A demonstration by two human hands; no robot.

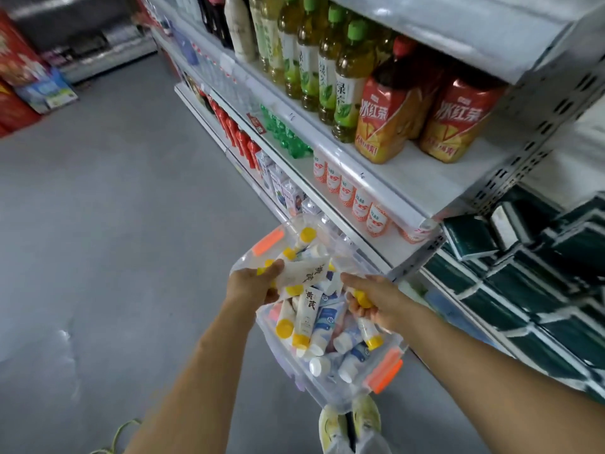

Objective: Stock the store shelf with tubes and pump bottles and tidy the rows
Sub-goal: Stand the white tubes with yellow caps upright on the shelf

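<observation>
Clear bin (pixel 330 393) of tubes (pixel 306 314) | shelf (pixel 386 188) right | floor (pixel 114 208) left

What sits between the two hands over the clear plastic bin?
In the head view, a white tube with black lettering, gripped by the left hand, spans most of the gap toward the right hand, with more yellow-capped tubes in the clear plastic bin beneath.
</observation>
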